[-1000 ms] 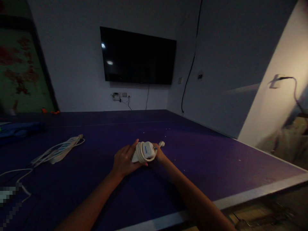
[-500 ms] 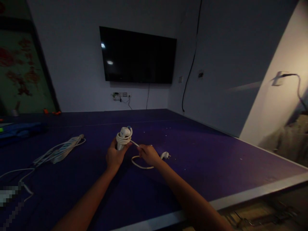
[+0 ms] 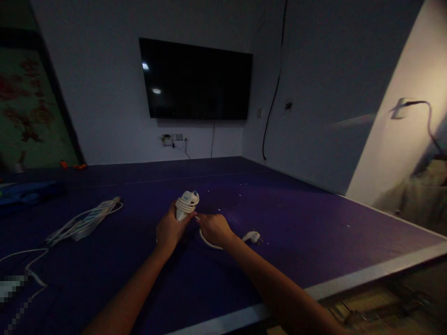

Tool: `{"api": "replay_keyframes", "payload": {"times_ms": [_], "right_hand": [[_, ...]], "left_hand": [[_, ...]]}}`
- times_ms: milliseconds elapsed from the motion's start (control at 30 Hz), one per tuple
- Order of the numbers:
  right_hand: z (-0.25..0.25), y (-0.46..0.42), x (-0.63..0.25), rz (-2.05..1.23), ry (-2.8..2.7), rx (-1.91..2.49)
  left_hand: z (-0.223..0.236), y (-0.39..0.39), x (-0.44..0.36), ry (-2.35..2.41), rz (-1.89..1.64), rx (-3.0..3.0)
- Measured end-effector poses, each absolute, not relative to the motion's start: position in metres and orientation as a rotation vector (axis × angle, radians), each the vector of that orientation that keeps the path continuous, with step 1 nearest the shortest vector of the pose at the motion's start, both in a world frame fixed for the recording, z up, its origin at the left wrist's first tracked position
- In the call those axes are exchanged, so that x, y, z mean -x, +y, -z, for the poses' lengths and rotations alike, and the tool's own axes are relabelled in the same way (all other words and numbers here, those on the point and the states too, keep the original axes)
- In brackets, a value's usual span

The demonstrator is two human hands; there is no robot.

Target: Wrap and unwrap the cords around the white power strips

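Observation:
My left hand (image 3: 170, 230) grips a white power strip (image 3: 188, 197) from below and holds it tilted up over the purple surface. Several turns of white power cord (image 3: 186, 207) are wound around its body; much of the strip is hidden by these turns and my fingers. Just to the right, my right hand (image 3: 215, 229) pinches the loose stretch of cord close to the strip. The cord loops under my right hand, and its white plug (image 3: 253, 237) lies beyond my wrist, prongs pointing right.
Another power strip (image 3: 92, 218) with tangled white cable lies at left on the purple tabletop (image 3: 300, 223). Blue cloth (image 3: 31, 191) is at the far left. A pale edge (image 3: 349, 279) borders the front. A television (image 3: 197, 79) hangs on the back wall.
Both hands and the strip have shifted slightly right and down. My right hand has come closer to the strip along the cord. The plug has slid right and toward me.

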State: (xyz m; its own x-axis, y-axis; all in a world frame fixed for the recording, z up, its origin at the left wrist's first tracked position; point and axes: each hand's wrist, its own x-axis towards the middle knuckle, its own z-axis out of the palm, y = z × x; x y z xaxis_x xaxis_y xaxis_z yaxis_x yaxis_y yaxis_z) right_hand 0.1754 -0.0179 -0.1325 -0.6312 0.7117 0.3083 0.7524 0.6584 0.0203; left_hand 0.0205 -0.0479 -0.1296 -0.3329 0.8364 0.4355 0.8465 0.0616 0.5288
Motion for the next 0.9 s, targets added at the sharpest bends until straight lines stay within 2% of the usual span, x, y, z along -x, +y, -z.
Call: {"api": "replay_keyframes", "payload": {"times_ms": [167,300,600,733,900], "right_hand": [[0.135,-0.020,-0.175,0.226,-2.576,1.165],[0.136,-0.019,-0.176,0.225,-2.552,1.194],[0.137,-0.014,-0.179,0.128,-2.401,1.277],[0.137,-0.012,-0.182,0.108,-2.370,1.303],[0.140,-0.010,-0.183,0.143,-2.393,1.286]], "left_hand": [[0.134,-0.047,-0.017,-2.215,1.114,1.858],[0.139,-0.045,-0.014,-2.185,1.222,1.951],[0.146,-0.029,-0.012,-2.131,2.002,1.996],[0.134,-0.036,-0.012,-2.341,2.319,2.010],[0.127,-0.045,-0.011,-2.522,2.555,1.965]]}}
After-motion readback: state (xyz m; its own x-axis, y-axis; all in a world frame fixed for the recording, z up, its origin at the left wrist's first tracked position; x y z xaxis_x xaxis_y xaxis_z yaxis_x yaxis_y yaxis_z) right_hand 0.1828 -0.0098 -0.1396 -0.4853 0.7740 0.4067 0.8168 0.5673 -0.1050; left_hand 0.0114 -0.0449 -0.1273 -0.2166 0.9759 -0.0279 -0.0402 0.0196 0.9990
